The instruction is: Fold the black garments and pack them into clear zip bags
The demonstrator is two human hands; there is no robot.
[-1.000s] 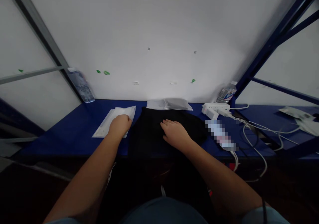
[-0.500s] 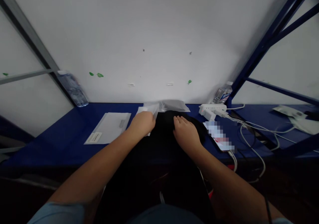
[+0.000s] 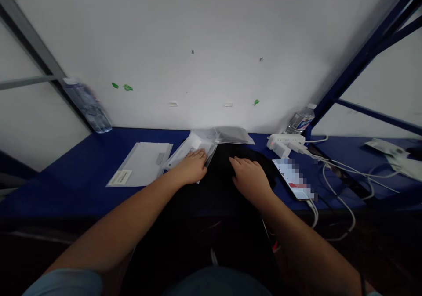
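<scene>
Garment (image 3: 214, 186), black, at frame centre on desk (image 3: 82, 186): right hand (image 3: 252, 177) flat, open; left hand (image 3: 193, 168) grasping clear bag (image 3: 187, 150), garment not yet bagged.

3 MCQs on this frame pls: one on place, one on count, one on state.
1. Where does the right hand rest?
A. on the black garment
B. on the power strip
C. on a bottle

2. How many water bottles stand against the wall?
A. none
B. two
C. four

3. How does the left hand stand?
A. raised in the air
B. flat on the bare shelf
C. gripping a clear plastic bag

Answers:
1 A, its palm lies flat on the dark cloth.
2 B, a left bottle and a right bottle.
3 C, its fingers close on the bag's edge beside the garment.
</scene>
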